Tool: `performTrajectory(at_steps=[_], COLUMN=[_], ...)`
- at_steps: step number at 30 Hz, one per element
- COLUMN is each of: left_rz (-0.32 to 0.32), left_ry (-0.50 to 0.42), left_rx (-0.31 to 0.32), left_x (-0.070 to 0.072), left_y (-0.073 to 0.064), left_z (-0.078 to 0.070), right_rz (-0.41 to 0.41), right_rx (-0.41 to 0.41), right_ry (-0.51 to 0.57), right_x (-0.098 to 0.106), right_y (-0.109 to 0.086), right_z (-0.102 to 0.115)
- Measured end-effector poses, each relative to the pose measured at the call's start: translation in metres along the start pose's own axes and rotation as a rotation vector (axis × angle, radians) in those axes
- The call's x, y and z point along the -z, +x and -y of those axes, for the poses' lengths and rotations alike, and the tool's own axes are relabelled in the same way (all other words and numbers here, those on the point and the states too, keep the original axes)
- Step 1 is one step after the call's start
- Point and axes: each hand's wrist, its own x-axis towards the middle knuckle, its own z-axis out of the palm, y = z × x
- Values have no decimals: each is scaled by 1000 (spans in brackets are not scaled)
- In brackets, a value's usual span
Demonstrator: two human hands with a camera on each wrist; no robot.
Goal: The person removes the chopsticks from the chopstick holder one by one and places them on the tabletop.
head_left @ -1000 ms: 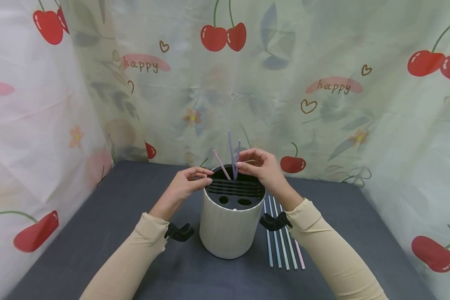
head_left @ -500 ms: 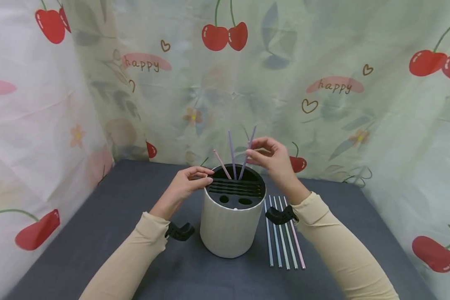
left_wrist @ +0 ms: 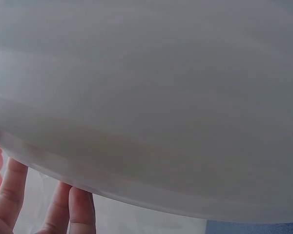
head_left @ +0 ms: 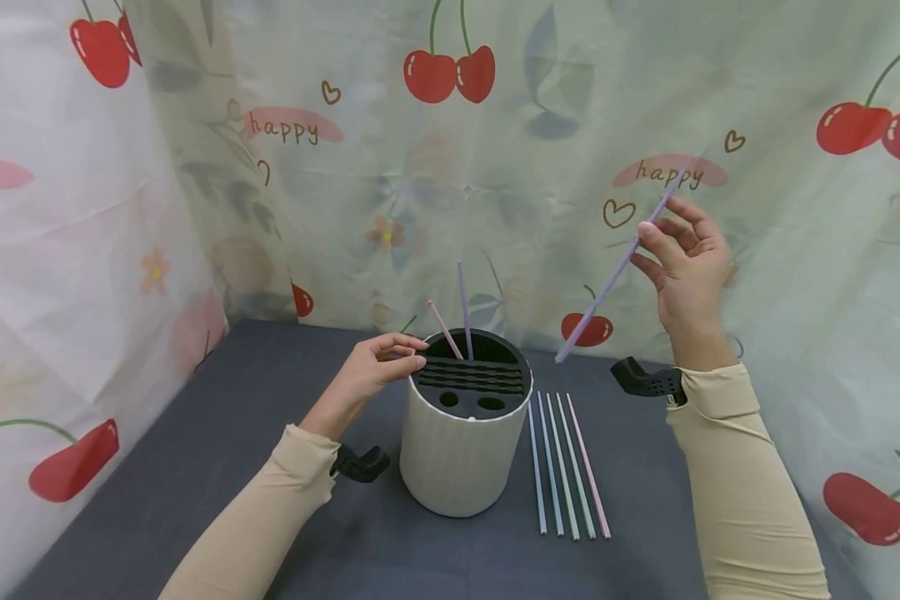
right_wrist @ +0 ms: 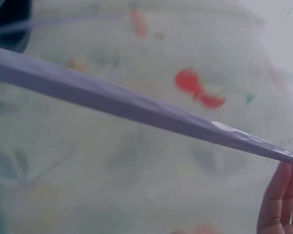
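Head view: my right hand (head_left: 690, 267) is up at the right, in front of the curtain, pinching a slim, glossy pale-purple stick (head_left: 598, 300) between thumb and fingers. The stick slants, lower end toward my left, apart from the pale off-white cylindrical holder (head_left: 457, 467) and to the right of its rim. My left hand (head_left: 363, 379) is at the holder's left edge, fingers loosely extended, thumb and fingertips touching the rim. The holder stands upright, and its black top insert (head_left: 468, 407) has wavy slots, two round holes near me and a large opening at the back. In that opening lean a second purple stick (head_left: 463, 304), nearly upright, and a short-looking pink stick (head_left: 444, 327), tilted to my left.

To the right of the holder, five slim pastel sticks (head_left: 562, 467) in blues, greens and pink lie side by side on the dark grey cloth surface (head_left: 375, 550). Behind hangs a pale curtain (head_left: 510, 192) printed with cherries.

The left wrist view is mostly holder wall, my fingers partly hidden behind its edge. In the right wrist view the purple stick crosses diagonally, my fingers at its far end.
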Motion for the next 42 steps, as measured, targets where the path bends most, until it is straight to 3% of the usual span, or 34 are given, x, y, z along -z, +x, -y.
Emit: performTrajectory(at_steps=[5, 11, 15, 18, 25, 42], left_rz=[-5, -1, -3, -6, -12, -10], left_ry=[5, 2, 0, 3, 2, 1], left_rx=[-5, -3, 11, 17, 18, 24], left_x=[-1, -2, -1, 0, -1, -1], left_y=[0, -1, -1, -1, 0, 1], left_z=[1, 2, 1, 1, 0, 0], right_rz=[29, 118, 161, 154, 98, 94], right_rx=[-217, -474, -635, -739, -861, -855], right_ry=[-245, -706, -930, -1026, -1114, -1143], right_x=[57, 128, 161, 177, 196, 199], right_y=[-2, -22, -39, -52, -72, -76], right_z=[-26, -74, -108, -129, -152, -166])
